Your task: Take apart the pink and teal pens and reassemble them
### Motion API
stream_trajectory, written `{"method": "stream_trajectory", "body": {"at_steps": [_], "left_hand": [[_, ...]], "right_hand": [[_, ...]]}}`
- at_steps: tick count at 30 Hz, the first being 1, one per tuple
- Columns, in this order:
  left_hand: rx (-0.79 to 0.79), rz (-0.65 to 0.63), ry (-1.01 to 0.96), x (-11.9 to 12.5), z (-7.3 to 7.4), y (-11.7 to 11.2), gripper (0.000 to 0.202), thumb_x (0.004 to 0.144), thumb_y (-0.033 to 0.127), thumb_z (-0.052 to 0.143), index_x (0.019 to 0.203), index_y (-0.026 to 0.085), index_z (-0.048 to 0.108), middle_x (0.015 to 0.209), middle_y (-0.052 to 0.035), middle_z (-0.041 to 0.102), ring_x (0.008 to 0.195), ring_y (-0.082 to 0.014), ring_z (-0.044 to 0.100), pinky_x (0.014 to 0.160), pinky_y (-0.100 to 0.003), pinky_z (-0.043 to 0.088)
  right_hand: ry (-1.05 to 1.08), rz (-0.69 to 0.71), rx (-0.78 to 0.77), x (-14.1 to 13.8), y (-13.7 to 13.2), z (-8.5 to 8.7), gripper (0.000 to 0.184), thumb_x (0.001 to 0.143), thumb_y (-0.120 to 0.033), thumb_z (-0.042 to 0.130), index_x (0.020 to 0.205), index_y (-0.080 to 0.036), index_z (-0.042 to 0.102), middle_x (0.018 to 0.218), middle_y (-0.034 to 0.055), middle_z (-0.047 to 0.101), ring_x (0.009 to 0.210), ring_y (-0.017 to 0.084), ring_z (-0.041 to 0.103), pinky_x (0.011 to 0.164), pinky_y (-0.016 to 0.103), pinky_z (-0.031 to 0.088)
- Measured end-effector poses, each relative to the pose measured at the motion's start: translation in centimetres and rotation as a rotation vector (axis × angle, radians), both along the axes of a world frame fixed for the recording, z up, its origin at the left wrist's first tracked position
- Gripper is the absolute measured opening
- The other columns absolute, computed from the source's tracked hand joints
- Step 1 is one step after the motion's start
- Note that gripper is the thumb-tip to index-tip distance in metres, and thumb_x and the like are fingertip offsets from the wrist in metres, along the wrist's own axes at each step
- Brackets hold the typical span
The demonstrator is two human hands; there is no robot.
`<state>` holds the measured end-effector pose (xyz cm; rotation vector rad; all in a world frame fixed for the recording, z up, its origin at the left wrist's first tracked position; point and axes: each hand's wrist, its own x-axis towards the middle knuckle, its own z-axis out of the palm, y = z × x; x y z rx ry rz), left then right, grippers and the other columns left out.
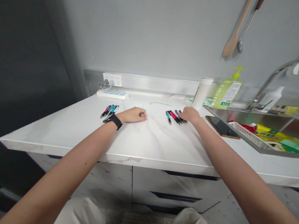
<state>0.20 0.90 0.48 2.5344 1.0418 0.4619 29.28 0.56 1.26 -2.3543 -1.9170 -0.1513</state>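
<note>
Handling pens (174, 117), it seems, three o'clock from our fist-curled left hand (133, 114); right hand's (191, 114) grip we can't tell; neat pinching looks needed.

Soft light, faint shadows, stretched edges.

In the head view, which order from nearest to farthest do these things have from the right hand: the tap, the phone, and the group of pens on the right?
From the right hand:
1. Group of pens: directly at the hand, extending to its left.
2. Phone: just to its right.
3. Tap: far right, beyond the phone.
</note>
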Motion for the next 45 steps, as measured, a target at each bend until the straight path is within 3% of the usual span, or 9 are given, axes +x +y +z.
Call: {"method": "stream_trajectory", "body": {"at_steps": [14,18,21,25,29,32,37,40,45], "left_hand": [[0.007,0.002,0.005,0.0,0.0,-0.1,0.026,0.074,0.037,0.054,0.08,0.014,0.064,0.066,-0.0004,0.058,0.063,-0.0117,0.049,0.062,-0.023,0.038],[0.009,0.04,-0.034,0.7,-0.1,0.0,0.027,0.074,0.037,0.054,0.079,0.013,0.065,0.071,-0.0033,0.063,0.066,-0.0137,0.054,0.065,-0.024,0.04],[0.002,0.124,-0.029,2.5,0.3,0.0,0.023,0.074,0.032,0.052,0.074,0.013,0.065,0.074,-0.0059,0.066,0.067,-0.0155,0.057,0.066,-0.025,0.041],[-0.081,0.203,0.166,7.1,1.7,0.2,0.018,0.069,0.022,0.053,0.055,0.013,0.06,0.058,-0.0061,0.061,0.056,-0.0155,0.053,0.06,-0.028,0.04],[-0.276,0.227,0.176,11.7,2.6,0.4,0.022,0.072,0.026,0.056,0.055,0.013,0.058,0.055,-0.0056,0.059,0.048,-0.0125,0.048,0.054,-0.028,0.037],[-0.29,0.25,0.188,13.4,2.6,0.7,0.023,0.07,0.032,0.062,0.057,0.013,0.058,0.052,-0.0057,0.058,0.048,-0.0129,0.048,0.05,-0.028,0.035],[-0.112,0.229,0.244,14.2,1.8,1.2,0.036,0.072,0.046,0.058,0.079,0.011,0.067,0.084,-0.0129,0.071,0.072,-0.0188,0.063,0.058,-0.024,0.042],[-0.042,0.259,0.241,15.0,1.3,1.1,0.046,0.077,0.049,0.052,0.097,0.01,0.067,0.105,-0.0167,0.069,0.09,-0.0219,0.066,0.068,-0.023,0.046],[-0.065,0.241,0.205,16.1,1.0,0.2,0.056,0.083,0.055,0.043,0.103,0.008,0.066,0.112,-0.0207,0.066,0.101,-0.0267,0.064,0.076,-0.027,0.048]], "right_hand": [[-0.013,-0.003,0.022,0.3,0.1,0.0,0.041,0.078,-0.028,0.056,0.109,-0.003,0.066,0.107,0.0251,0.066,0.101,0.031,0.064,0.079,0.031,0.05],[0.022,0.078,-0.028,0.1,0.3,0.2,0.041,0.078,-0.035,0.056,0.1,-0.004,0.07,0.1,0.024,0.069,0.094,0.031,0.066,0.073,0.03,0.05],[0.036,0.134,-0.078,-0.2,0.4,0.3,0.039,0.076,-0.039,0.057,0.091,-0.007,0.072,0.091,0.0215,0.071,0.087,0.029,0.068,0.068,0.028,0.049],[0.028,0.145,-0.04,0.6,0.8,0.2,0.033,0.078,-0.03,0.053,0.094,-0.007,0.071,0.098,0.0211,0.07,0.094,0.029,0.066,0.073,0.028,0.049],[0.022,0.091,-0.008,1.7,1.2,-0.1,0.032,0.08,-0.026,0.052,0.101,-0.008,0.069,0.103,0.0196,0.069,0.101,0.028,0.064,0.08,0.03,0.049],[0.027,0.094,-0.019,1.9,1.3,-0.2,0.032,0.079,-0.029,0.055,0.101,-0.008,0.069,0.102,0.0196,0.07,0.099,0.028,0.065,0.08,0.03,0.049],[0.014,0.109,-0.049,1.6,1.4,0.1,0.032,0.078,-0.026,0.056,0.099,-0.008,0.069,0.102,0.0193,0.07,0.098,0.027,0.065,0.076,0.027,0.049],[0.023,0.12,-0.05,1.4,1.0,0.6,0.028,0.078,-0.021,0.054,0.096,-0.009,0.071,0.101,0.0166,0.071,0.097,0.025,0.065,0.074,0.025,0.048],[0.059,0.121,-0.054,0.8,0.0,1.3,0.026,0.076,-0.02,0.058,0.094,-0.012,0.073,0.096,0.0122,0.072,0.091,0.021,0.066,0.072,0.022,0.048]]}}
